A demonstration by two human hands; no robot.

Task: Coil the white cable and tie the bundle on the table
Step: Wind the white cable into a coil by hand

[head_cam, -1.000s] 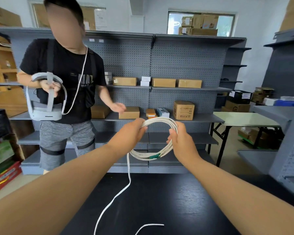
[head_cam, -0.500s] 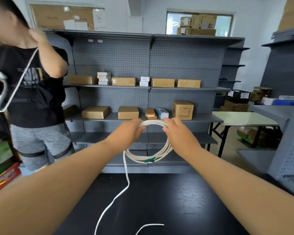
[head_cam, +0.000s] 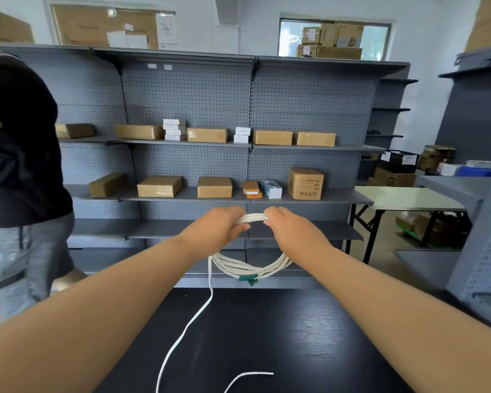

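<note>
A coil of white cable (head_cam: 247, 269) hangs in the air above the far edge of the black table (head_cam: 267, 336). My left hand (head_cam: 219, 225) and my right hand (head_cam: 289, 231) both grip the top of the coil, close together. A green tie (head_cam: 248, 278) sits at the bottom of the loop. A loose strand of the cable (head_cam: 193, 321) drops from the left side of the coil onto the table and runs toward me. Its free end (head_cam: 250, 375) curls on the table near the front.
A person in a black shirt (head_cam: 20, 165) stands at the left, beside the table. Grey pegboard shelving (head_cam: 238, 137) with cardboard boxes fills the back. A white folding table (head_cam: 408, 198) stands at the right, and a grey shelf unit (head_cam: 488, 251) closes off the right side.
My right hand has slid from the coil's right side up to its top, next to my left hand. The person at the left has moved further left, mostly out of view.
</note>
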